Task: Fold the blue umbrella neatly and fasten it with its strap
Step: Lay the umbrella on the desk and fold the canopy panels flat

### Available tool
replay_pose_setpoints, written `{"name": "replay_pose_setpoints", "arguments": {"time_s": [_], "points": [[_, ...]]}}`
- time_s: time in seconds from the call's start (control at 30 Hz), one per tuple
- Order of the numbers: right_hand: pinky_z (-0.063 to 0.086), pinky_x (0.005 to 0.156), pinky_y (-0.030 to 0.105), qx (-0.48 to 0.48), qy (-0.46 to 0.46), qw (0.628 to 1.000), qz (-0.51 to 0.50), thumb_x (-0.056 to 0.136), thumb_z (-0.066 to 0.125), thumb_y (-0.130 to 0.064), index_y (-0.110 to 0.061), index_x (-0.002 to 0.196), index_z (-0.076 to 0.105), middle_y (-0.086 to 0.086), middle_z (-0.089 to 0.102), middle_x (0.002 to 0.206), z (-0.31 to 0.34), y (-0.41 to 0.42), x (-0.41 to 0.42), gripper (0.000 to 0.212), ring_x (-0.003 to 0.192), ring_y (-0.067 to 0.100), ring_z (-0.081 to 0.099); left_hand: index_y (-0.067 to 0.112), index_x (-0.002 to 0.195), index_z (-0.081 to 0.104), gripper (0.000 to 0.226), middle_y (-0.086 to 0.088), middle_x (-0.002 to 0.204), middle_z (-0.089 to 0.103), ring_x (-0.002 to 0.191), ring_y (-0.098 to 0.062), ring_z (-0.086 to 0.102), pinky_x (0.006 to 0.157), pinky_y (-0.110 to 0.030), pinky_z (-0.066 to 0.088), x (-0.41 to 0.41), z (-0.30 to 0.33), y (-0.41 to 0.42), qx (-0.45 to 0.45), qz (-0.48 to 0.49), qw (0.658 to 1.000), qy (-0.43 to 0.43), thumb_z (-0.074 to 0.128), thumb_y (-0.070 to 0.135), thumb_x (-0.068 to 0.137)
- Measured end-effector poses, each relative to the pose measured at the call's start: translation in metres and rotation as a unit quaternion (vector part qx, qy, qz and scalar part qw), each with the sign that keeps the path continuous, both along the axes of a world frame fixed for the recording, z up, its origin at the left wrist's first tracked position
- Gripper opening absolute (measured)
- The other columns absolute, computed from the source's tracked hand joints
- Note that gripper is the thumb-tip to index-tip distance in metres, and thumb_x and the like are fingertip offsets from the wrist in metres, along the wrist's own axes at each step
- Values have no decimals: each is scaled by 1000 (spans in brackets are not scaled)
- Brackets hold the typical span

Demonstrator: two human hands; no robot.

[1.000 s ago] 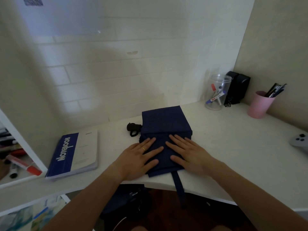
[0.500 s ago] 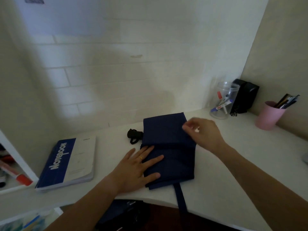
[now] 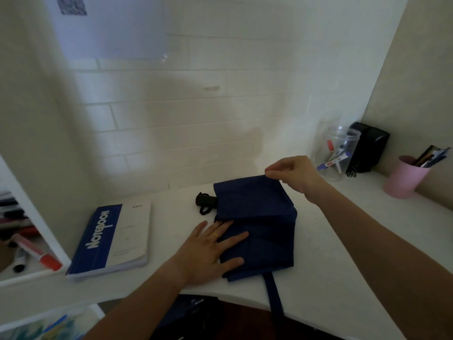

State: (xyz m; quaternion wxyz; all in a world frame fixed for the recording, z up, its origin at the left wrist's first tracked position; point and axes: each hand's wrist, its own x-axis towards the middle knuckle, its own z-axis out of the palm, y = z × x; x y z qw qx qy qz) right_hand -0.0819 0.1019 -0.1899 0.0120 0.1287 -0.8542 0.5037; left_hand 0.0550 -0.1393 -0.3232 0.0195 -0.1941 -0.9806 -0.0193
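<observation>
The dark blue umbrella point(image 3: 257, 217) lies flattened on the white desk point(image 3: 343, 253), its canopy folded into a rough rectangle. Its black handle point(image 3: 204, 201) with a wrist loop pokes out at the left. Its blue strap point(image 3: 274, 294) hangs from the near edge over the desk's front. My left hand point(image 3: 208, 253) lies flat, fingers spread, pressing the near left part of the fabric. My right hand point(image 3: 291, 174) pinches the far top edge of the canopy between thumb and fingers, lifting it slightly.
A blue and white notebook point(image 3: 112, 239) lies left of the umbrella. At the back right stand a clear jar of markers point(image 3: 337, 153), a black box point(image 3: 369, 147) and a pink pen cup point(image 3: 404, 176). A side shelf holding markers point(image 3: 36, 251) is at far left.
My right hand left the near fabric, went to the umbrella's far edge and took hold of it. My left hand stayed pressing down. The camera moved closer.
</observation>
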Motion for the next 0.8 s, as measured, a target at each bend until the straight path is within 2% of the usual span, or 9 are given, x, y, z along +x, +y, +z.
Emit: {"name": "replay_pose_setpoints", "arguments": {"time_s": [0.07,0.17,0.23,0.3,0.43,0.57,0.67,0.73,0.8], "points": [[49,67,11,12,29,999,17,82,82,-21,-17,92,80,-3,77,89,2,5,15,11,75,-2,67,60,152,-7,65,7,170,-6,157,-14,-6,126,-47,-2,0,0,-1,0,0,1000,-1,8,81,92],[51,72,23,85,93,991,-44,76,85,-36,-25,99,73,-9,71,92,-9,8,28,28,78,6,66,60,151,-8,66,8,170,-8,157,-14,-6,126,-47,-2,0,0,0,-4,-1,1000,0,5,82,90],[51,72,30,61,62,987,-133,70,87,-45,-25,102,64,-7,67,91,-20,10,32,44,81,10,64,60,151,-8,65,9,170,-10,157,-14,-7,126,-46,-4,0,0,0,-3,2,1000,-5,8,81,92],[51,69,31,25,3,988,-151,68,88,-44,-21,104,60,-4,68,90,-28,9,35,51,83,13,65,60,151,-8,64,9,170,-11,156,-14,-8,126,-46,-5,0,0,0,-1,4,1000,-11,9,80,93],[55,66,29,-15,7,997,-77,76,86,-22,-20,107,66,3,74,85,-35,6,38,37,85,21,72,60,152,-7,65,9,170,-10,156,-13,-8,126,-46,-5,3,4,2,1,6,1000,-19,9,80,92],[62,81,42,-140,11,990,0,87,75,-9,-21,110,72,14,76,91,-30,16,43,26,87,28,74,61,151,-6,66,9,169,-14,155,-11,-14,126,-46,-4,3,4,1,7,4,1000,-22,7,82,90],[55,88,39,-202,-35,976,75,96,64,-10,-24,119,71,19,72,97,-28,31,53,28,90,27,68,61,152,-6,64,10,168,-17,154,-9,-17,126,-46,-4,2,3,1,8,2,1000,-21,11,79,93],[51,91,38,-184,-52,976,100,96,65,-14,-27,122,69,20,72,98,-31,35,62,29,93,26,68,60,152,-6,64,9,168,-16,154,-10,-17,126,-46,-5,2,3,0,5,4,1000,-21,12,79,93],[52,89,30,-132,-51,986,90,89,74,-19,-29,122,69,9,77,97,-34,33,69,34,96,20,72,60,152,-6,65,8,169,-14,155,-11,-15,126,-45,-5,1,1,0,1,5,1000,-16,10,80,92]]}}
